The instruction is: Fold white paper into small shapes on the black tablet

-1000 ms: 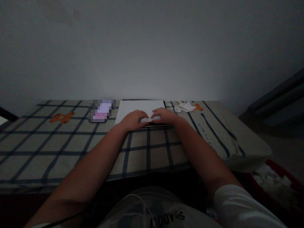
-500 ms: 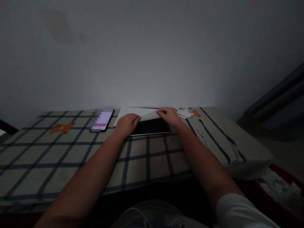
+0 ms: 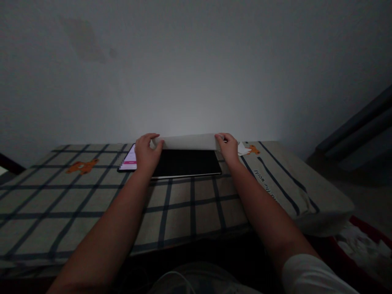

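Note:
A sheet of white paper [image 3: 188,142] is held up by its two ends, its near edge raised above a flat black item [image 3: 188,163] like a notebook or folder. My left hand [image 3: 148,153] pinches the paper's left end between thumb and fingers. At the right end, my right hand [image 3: 227,148] closes on the paper in the same way. The black item lies on the checked tablecloth [image 3: 180,208], with a thin pale edge along its near side. Just left of my left hand lies a phone [image 3: 128,160] with a lit screen, partly covered by that hand.
Folded white paper [image 3: 243,149] lies right of my right hand. A plain wall [image 3: 196,69] stands behind the table. At the lower right, a red container [image 3: 352,253] holds crumpled whitish stuff. A white cable [image 3: 177,275] hangs near my lap.
My left hand has moved left and up, and my right hand slightly right. The paper between them is lifted and stretched wider, showing more of the black item. The phone is now partly covered.

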